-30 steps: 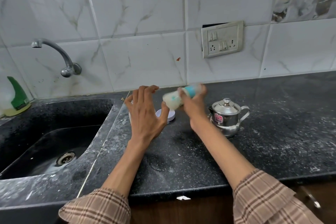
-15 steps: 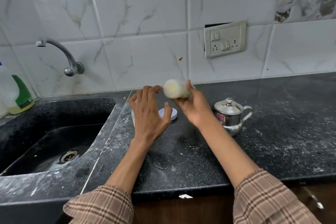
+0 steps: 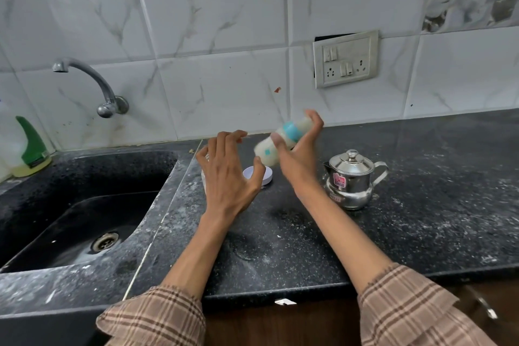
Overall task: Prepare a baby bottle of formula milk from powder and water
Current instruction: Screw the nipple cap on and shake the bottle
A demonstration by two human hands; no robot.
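Shaking stage, by the look — right hand (image 3: pixel 299 156) wrapped round the milky baby bottle (image 3: pixel 280 140), tilted above the countertop (image 3: pixel 421 205), left hand (image 3: pixel 227 174) spread and empty beside it — next: set it upright, check mixing.

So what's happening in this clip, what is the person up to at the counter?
A person stands at a dark kitchen counter beside a sink. Their right hand grips a baby bottle filled with whitish liquid, held tilted in the air and blurred, which suggests shaking. The left hand hovers open above a small white lid, holding nothing. A steel kettle with its lid on stands to the right.
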